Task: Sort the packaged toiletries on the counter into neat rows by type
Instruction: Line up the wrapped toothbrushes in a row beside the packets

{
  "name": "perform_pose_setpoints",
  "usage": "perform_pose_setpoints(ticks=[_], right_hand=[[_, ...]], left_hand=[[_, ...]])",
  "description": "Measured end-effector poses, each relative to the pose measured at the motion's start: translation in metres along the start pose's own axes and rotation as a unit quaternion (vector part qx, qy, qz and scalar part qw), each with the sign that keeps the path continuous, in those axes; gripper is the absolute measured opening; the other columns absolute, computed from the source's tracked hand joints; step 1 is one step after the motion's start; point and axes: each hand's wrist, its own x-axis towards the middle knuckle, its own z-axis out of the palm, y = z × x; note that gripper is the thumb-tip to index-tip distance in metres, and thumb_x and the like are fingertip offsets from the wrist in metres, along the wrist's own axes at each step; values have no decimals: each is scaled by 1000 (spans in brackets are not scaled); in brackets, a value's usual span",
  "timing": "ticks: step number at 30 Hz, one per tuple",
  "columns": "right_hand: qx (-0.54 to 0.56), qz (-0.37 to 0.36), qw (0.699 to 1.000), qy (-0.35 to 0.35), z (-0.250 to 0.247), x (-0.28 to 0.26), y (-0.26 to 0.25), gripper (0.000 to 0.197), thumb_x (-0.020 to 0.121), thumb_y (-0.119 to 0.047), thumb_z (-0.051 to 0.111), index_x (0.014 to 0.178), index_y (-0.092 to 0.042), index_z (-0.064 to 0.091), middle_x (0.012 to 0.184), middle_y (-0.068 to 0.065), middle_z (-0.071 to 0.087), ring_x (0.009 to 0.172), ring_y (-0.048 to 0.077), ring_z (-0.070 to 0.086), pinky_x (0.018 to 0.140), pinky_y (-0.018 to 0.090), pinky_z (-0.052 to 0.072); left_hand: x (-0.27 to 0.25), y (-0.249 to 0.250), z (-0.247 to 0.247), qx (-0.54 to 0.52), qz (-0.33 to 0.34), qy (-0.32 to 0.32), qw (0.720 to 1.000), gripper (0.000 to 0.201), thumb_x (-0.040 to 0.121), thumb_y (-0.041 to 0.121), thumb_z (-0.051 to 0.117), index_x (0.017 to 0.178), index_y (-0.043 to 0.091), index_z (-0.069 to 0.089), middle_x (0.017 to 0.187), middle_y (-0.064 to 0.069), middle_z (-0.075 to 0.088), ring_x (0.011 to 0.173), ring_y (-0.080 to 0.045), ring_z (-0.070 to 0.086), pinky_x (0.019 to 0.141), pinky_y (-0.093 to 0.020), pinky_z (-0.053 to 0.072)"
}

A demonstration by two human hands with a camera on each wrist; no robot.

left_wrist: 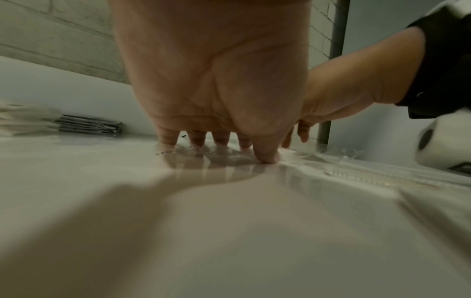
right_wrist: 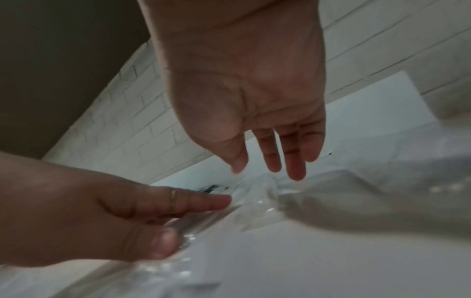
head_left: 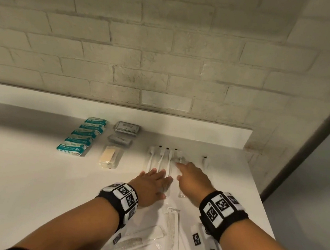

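Observation:
Several clear-wrapped white toothbrushes lie side by side on the white counter. My left hand rests flat on their near ends, fingers straight; the left wrist view shows its fingertips pressing the wrappers. My right hand hovers just right of it with straight fingers over the rightmost wrapper, holding nothing. One more wrapped toothbrush lies apart at the right. Wrapped combs lie under my wrists.
A column of teal packets sits at the back left. Beside it are grey sachets and a beige packet. A brick wall backs the counter, whose right edge is close to my right hand.

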Motion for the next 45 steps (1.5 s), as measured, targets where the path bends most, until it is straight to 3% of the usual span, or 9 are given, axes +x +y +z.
perform_pose_setpoints(ticks=[4,10,14,18,23,27,31,36,45], right_hand=[[-29,-26,998,-52,7,-8,-12,45,95,-16,43,140,-24,44,139,5,49,125,28,46,103,41,40],[12,84,992,98,-12,2,7,39,90,-21,50,129,-17,50,126,9,56,111,29,56,93,41,48],[58,232,970,32,-15,7,39,47,85,-22,54,129,-11,42,124,13,56,112,32,56,92,38,48],[45,175,983,-30,-3,17,54,68,86,-8,56,148,-20,31,118,14,64,106,28,63,87,31,49],[144,158,976,-31,-2,21,44,47,93,-11,56,138,-15,44,92,12,67,60,22,59,47,25,45],[42,158,986,15,-5,16,50,73,81,-30,75,142,-15,37,129,10,55,114,28,58,93,35,49],[-52,26,997,58,-9,6,43,52,90,-17,57,140,-24,44,132,1,55,117,23,55,98,37,44],[-104,-19,992,-68,-6,-5,25,50,97,-21,37,147,-22,32,142,6,47,130,23,45,112,39,27],[11,-24,989,-144,-15,-15,-5,86,84,-39,56,153,-25,7,161,0,10,147,19,16,118,44,19]], left_hand=[[2,0,1,1,-2,-1,1000,70,99,45,39,154,25,1,163,-1,-4,149,-29,-3,119,-51,7],[3,6,3,38,14,53,998,70,98,32,39,153,32,-5,161,1,-13,146,-28,-18,118,-48,-8],[7,11,5,69,63,53,994,67,96,24,37,154,31,4,162,5,-5,149,-26,-11,118,-48,-7],[8,7,8,49,59,34,997,62,99,26,30,152,36,2,163,6,-1,150,-27,-1,120,-50,3],[7,8,6,33,56,31,997,61,99,26,31,152,37,3,162,6,-2,150,-26,-2,120,-47,3],[6,7,7,28,56,30,998,62,99,27,32,152,38,3,162,7,-2,150,-25,-2,121,-47,4],[6,8,6,25,58,34,997,60,100,29,31,152,37,3,163,6,-1,150,-25,-3,120,-47,3],[5,8,6,4,54,29,998,59,100,29,32,152,37,6,162,6,-1,150,-25,-3,120,-47,2],[4,5,4,4,17,36,999,70,97,31,37,154,22,-2,162,2,-8,148,-23,-14,118,-42,-9]])
